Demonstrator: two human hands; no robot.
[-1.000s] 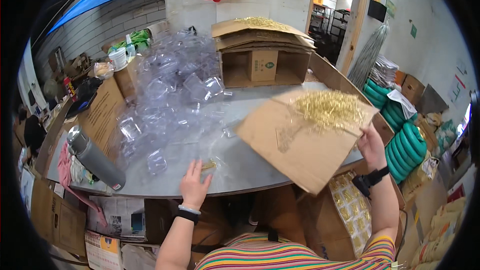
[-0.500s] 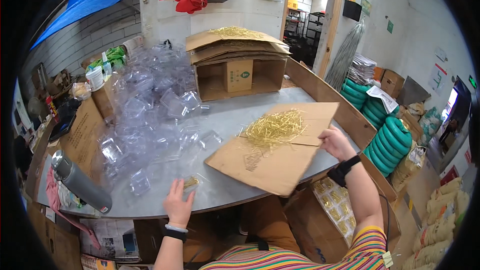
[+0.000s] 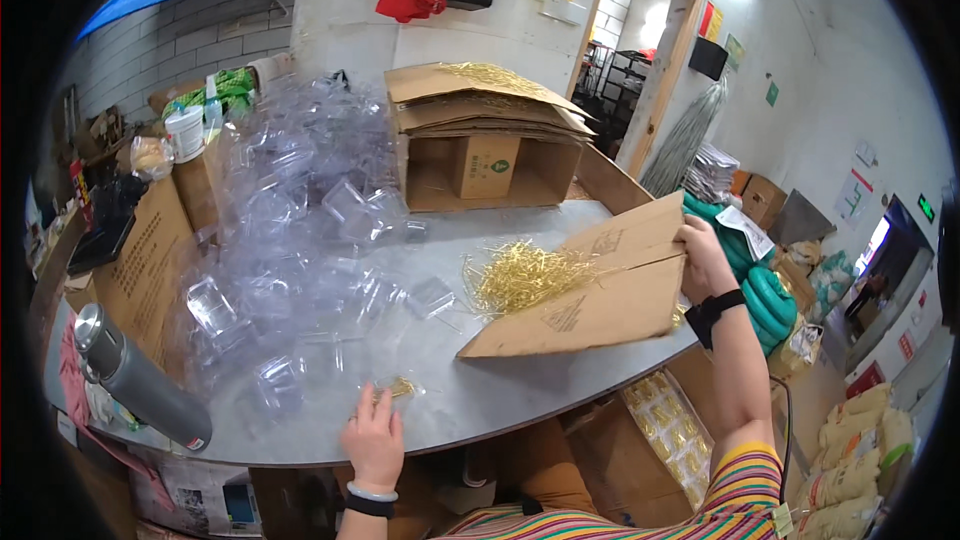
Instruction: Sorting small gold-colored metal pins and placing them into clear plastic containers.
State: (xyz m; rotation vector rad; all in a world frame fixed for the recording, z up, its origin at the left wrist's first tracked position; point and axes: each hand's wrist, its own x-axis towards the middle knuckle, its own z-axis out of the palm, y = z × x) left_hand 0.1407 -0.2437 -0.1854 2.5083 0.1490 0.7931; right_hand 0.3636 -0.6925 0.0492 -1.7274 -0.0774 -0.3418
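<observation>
My right hand (image 3: pixel 706 262) grips the raised right edge of a brown cardboard sheet (image 3: pixel 600 295). The sheet slopes down toward the left, its lower end at the table. A tangled heap of thin gold strips (image 3: pixel 530 277), like twist ties, lies at the sheet's left end and spills over onto the grey tabletop (image 3: pixel 480 400). Near the table's front edge rests my left hand (image 3: pixel 373 448), fingers stretched out. Its fingertips are beside a small bunch of gold strips (image 3: pixel 400 387); whether they touch it I cannot tell.
Clear plastic boxes (image 3: pixel 290 200) pile up over the table's left side. A grey flask (image 3: pixel 140 380) stands at the front left. Behind, an open cardboard box (image 3: pixel 430 175) carries stacked sheets. Below the table edge on the right sits a carton with filled clear packs (image 3: pixel 668 430).
My right hand has lifted the cardboard sheet's right side, tilting it steeply, and the gold strips have slid left off it toward the table. My left hand stays by the small bunch.
</observation>
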